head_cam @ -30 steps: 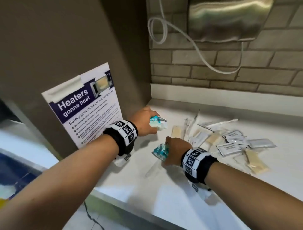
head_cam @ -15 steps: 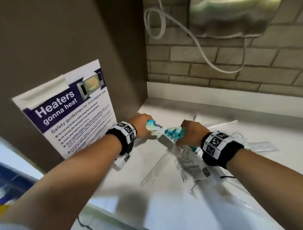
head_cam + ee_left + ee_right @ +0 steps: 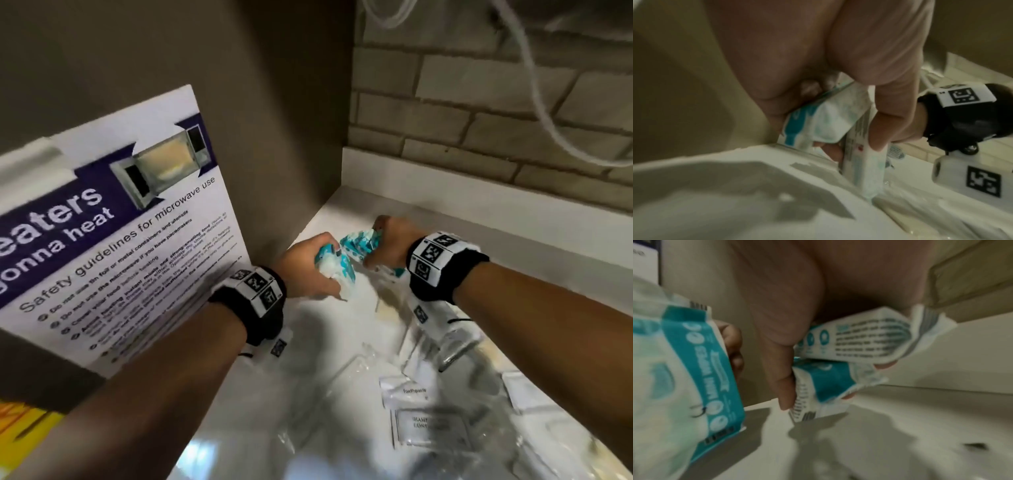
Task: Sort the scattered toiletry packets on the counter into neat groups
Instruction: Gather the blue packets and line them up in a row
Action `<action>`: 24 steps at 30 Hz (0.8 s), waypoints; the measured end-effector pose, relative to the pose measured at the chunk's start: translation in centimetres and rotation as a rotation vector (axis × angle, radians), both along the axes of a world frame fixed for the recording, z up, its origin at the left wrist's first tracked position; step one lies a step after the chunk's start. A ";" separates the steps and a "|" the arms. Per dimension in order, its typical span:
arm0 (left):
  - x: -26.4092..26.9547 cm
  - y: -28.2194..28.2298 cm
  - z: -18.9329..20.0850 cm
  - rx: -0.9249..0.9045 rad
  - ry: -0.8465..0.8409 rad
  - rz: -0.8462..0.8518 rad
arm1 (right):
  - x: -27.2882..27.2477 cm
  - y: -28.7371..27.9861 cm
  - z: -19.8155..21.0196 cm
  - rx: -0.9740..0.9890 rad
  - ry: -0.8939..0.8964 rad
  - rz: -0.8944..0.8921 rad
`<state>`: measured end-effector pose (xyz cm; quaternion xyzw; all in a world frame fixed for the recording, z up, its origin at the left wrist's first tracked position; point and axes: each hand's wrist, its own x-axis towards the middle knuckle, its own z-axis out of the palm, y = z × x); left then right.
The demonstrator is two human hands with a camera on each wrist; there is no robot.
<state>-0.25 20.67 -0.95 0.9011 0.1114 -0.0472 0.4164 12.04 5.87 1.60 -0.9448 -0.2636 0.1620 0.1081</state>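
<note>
Right hand [image 3: 388, 245] reached left hand [image 3: 305, 270].

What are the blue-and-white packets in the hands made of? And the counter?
The teal-and-white packets look like thin, soft plastic film, slightly glossy: they crumple and crease where the right hand and left hand grip them, and carry printed text. The counter looks like a hard, smooth white surface, perhaps laminate or stone; it reflects light, but the exact material is unclear.
</note>
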 end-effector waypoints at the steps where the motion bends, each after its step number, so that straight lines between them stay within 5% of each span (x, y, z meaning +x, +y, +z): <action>1: 0.0 0.3 -0.4 -0.016 0.025 0.011 | 0.2 0.4 -0.4 -0.009 0.005 0.017; 8: -0.6 2.2 -3.0 0.268 0.150 0.140 | 1.0 0.7 -2.0 0.034 0.081 0.051; 16: -1.1 2.7 -1.7 0.196 0.106 0.248 | 1.5 -0.7 -1.6 0.060 0.103 -0.044; 24: -2.1 -0.9 -0.5 0.145 0.076 -0.084 | -0.1 -1.4 -2.0 0.084 0.136 -0.028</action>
